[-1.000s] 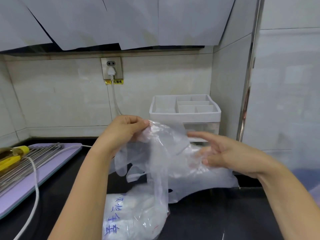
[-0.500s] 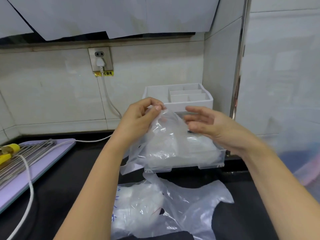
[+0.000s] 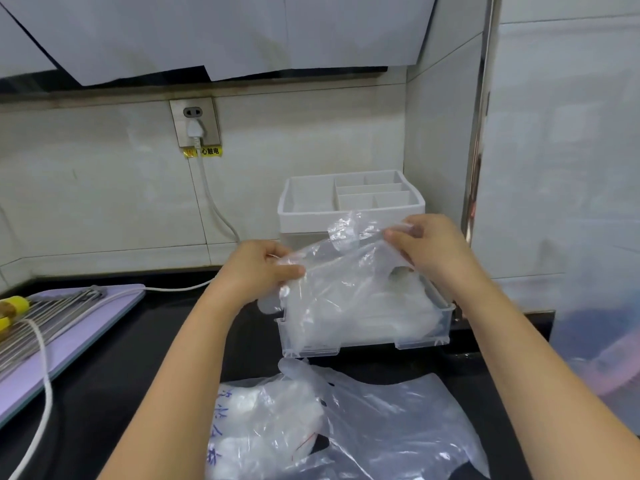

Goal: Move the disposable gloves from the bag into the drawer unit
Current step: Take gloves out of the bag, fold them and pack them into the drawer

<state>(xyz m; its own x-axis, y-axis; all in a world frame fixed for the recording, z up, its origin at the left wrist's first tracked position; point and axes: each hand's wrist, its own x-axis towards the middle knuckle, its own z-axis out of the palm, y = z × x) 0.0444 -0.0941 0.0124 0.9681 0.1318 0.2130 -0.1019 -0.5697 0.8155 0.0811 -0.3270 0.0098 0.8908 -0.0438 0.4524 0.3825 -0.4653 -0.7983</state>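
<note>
A thin clear disposable glove (image 3: 346, 268) is stretched between my hands above the pulled-out clear drawer (image 3: 363, 342) of the white drawer unit (image 3: 304, 220). My left hand (image 3: 263, 268) pinches its left edge, and my right hand (image 3: 426, 244) pinches its upper right edge. The glove's lower part hangs into the drawer, where more clear gloves lie. On the black counter in front, the clear plastic bag (image 3: 398, 424) with blue writing lies open and holds a white wad of gloves (image 3: 263, 420).
A purple board (image 3: 86, 327) with a metal rack and a yellow-handled tool (image 3: 10, 306) lies at the left. A white cable (image 3: 41, 358) runs from the wall socket (image 3: 194, 123) across it. Tiled walls close the back and right.
The glove went from in front of me to over the open drawer. My right hand, open before, now pinches its upper edge, and my left hand has dropped lower on the left.
</note>
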